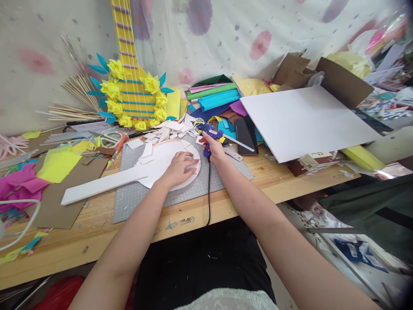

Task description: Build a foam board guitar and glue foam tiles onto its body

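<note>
A white foam-board banjo shape (161,165) lies on the grey cutting mat (125,209), its long neck pointing left. Small white strips stand along part of its round rim. My left hand (180,168) rests on the round body with fingers apart, fingertips at the right rim. In my right hand (214,147) is a blue hot glue gun (209,129), its nozzle toward the upper left and a clear glue stick (240,143) sticking out of its back. The black cord hangs over the table edge. Loose white foam pieces (167,130) are heaped just beyond the body.
A yellow model instrument with paper flowers (137,101) stands at the back. A phone (246,135) and a large white board (309,120) lie to the right. Scissors (111,138), an orange-handled tool (121,144), brown cardboard (64,202) and coloured paper (60,165) are on the left.
</note>
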Action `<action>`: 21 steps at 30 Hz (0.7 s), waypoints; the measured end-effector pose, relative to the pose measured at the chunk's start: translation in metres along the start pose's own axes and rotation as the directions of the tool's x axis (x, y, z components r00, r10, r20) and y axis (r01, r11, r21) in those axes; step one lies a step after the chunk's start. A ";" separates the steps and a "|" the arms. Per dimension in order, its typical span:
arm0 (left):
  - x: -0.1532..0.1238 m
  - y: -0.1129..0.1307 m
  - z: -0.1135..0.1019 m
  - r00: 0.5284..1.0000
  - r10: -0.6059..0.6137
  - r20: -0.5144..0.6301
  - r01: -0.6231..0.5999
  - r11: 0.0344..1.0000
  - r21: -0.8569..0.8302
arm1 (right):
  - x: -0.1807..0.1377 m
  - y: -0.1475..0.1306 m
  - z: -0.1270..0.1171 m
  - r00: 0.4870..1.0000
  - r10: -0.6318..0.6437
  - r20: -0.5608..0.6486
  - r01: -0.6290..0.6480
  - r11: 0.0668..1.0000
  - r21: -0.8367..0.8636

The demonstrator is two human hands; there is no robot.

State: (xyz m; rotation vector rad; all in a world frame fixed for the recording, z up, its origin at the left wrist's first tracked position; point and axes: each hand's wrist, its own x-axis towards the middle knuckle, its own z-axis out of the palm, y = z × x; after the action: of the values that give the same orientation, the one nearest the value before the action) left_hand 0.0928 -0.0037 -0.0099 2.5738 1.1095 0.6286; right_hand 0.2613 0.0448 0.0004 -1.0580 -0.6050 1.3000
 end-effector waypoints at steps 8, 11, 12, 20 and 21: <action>-0.001 0.001 0.003 0.999 -0.034 -0.007 0.034 0.999 0.000 | 0.000 0.000 0.000 1.000 0.007 -0.001 -0.007 1.000 0.023; -0.001 0.001 0.004 0.999 -0.039 -0.012 0.039 0.999 -0.013 | 0.000 0.000 0.000 1.000 0.009 -0.001 -0.009 1.000 0.023; 0.000 0.001 0.004 0.999 -0.040 -0.011 0.040 0.999 -0.015 | 0.000 0.000 0.000 1.000 0.009 0.001 -0.009 1.000 0.025; 0.001 -0.001 0.004 0.999 -0.038 0.013 0.038 0.999 -0.004 | 0.001 0.000 0.001 1.000 0.001 0.000 -0.001 1.000 0.027; 0.001 -0.001 0.004 0.999 -0.037 0.015 0.037 0.999 -0.003 | 0.001 0.000 0.000 1.000 0.002 0.003 -0.002 1.000 0.025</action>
State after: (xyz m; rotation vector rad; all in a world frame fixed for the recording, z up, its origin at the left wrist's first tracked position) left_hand 0.0949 -0.0025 -0.0139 2.5449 1.1472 0.6006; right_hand 0.2613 0.0460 0.0002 -1.0368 -0.5884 1.3077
